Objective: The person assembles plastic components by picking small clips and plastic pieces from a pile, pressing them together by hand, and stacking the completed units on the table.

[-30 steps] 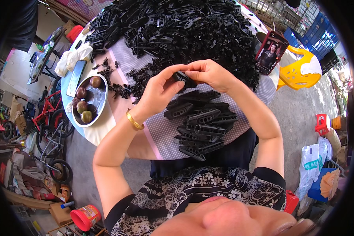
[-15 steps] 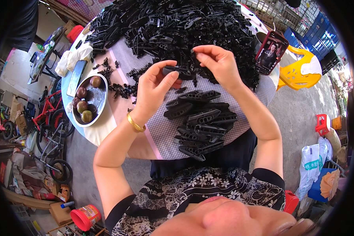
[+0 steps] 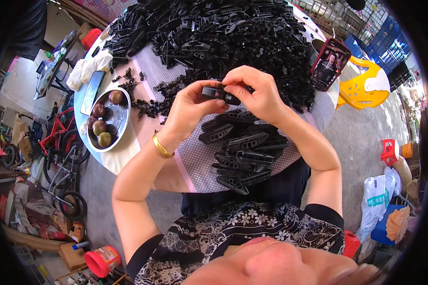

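My left hand (image 3: 189, 105) grips a long black plastic part (image 3: 215, 93) between thumb and fingers, above the table. At its right end my right hand (image 3: 256, 92) has thumb and forefinger pinched together against the part; whether a small piece sits between those fingertips is hidden. Just below my hands, a stack of similar black plastic parts (image 3: 248, 141) with round holes lies near the table's front edge. Beyond them spreads a big heap of black parts (image 3: 190, 35), with many small black pieces (image 3: 266, 57) on its nearer right side.
A metal bowl of round dark fruit (image 3: 121, 138) stands at the left, beside a phone (image 3: 93, 90) lying flat and crumpled white tissue (image 3: 96, 65). Another phone (image 3: 329, 64) is propped upright at the right table edge. Past it is a yellow plastic chair (image 3: 361, 88).
My right hand has come from the heap of small pieces down and left to the held part. My left hand still holds the part, which is now tilted a little.
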Tool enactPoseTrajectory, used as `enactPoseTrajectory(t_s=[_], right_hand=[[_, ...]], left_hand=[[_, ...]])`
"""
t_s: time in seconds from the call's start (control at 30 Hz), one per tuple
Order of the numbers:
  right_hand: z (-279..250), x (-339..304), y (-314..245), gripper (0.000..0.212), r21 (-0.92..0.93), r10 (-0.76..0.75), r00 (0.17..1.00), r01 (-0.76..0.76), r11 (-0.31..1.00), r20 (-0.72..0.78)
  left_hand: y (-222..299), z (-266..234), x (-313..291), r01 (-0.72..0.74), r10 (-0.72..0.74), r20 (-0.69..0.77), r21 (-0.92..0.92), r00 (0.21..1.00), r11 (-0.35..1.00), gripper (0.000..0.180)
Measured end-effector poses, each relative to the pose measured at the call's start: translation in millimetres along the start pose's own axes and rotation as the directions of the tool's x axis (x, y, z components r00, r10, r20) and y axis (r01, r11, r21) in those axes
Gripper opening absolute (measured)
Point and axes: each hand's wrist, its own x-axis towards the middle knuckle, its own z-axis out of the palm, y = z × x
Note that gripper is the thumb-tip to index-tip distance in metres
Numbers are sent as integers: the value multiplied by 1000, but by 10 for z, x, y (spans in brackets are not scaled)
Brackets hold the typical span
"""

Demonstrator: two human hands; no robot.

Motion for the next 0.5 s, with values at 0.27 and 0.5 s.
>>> enactPoseTrajectory(t_s=[0.27, 0.5], right_hand=[[-13, -8, -56, 11, -45, -113, 991, 110, 993, -72], [19, -32, -9, 14, -143, -201, 979, 193, 971, -39]], left_hand=[[-3, 42, 2, 19, -24, -60, -88, 998, 996, 31], [-2, -9, -13, 44, -47, -56, -67, 997, 997, 36]])
